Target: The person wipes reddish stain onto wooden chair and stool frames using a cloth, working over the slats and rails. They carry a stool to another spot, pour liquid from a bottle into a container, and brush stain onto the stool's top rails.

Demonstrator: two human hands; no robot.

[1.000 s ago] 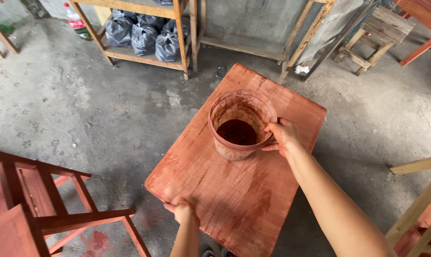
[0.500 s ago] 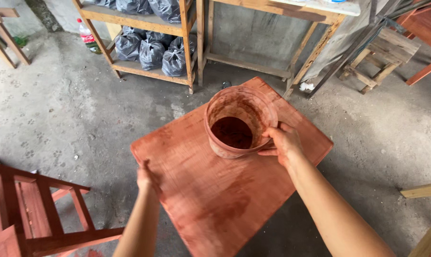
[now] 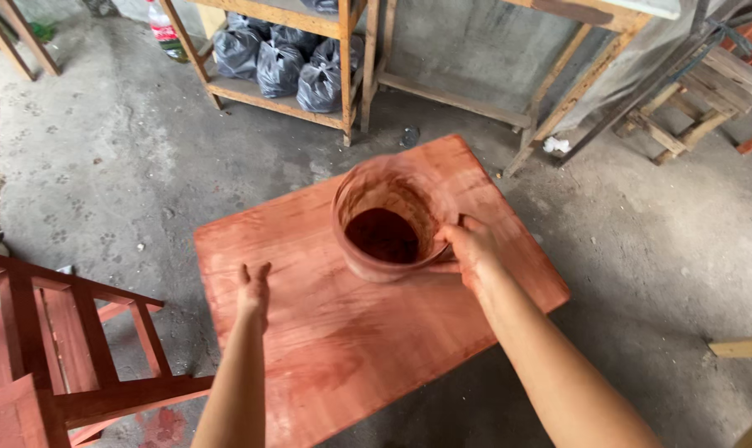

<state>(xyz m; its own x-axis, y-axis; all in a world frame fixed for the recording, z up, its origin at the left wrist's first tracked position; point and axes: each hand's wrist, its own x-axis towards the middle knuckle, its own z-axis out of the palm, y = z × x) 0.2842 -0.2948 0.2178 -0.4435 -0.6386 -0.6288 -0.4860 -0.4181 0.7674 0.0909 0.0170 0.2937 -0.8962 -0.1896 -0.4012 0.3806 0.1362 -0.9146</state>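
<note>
A red-stained wooden board is seen from above, raised over a grey concrete floor. On the board, toward its far right part, a stained plastic bucket is set, with dark reddish-brown liquid visible inside it. The bucket's near right rim is gripped by the right hand, whose fingers are curled around the edge, the thumb side being laid against the outer wall. The left hand is laid flat on the board's left part, well apart from the bucket, with its fingers held straight and pointed away from the person; nothing is held in it. To the left of the board, a red-painted wooden chair frame is seen. Behind the board, a wooden shelf rack is placed against the wall, and dark plastic bags are kept on its lower shelf. A plastic bottle is stood on the floor beside the rack. At the upper right, a small wooden stool is seen.
</note>
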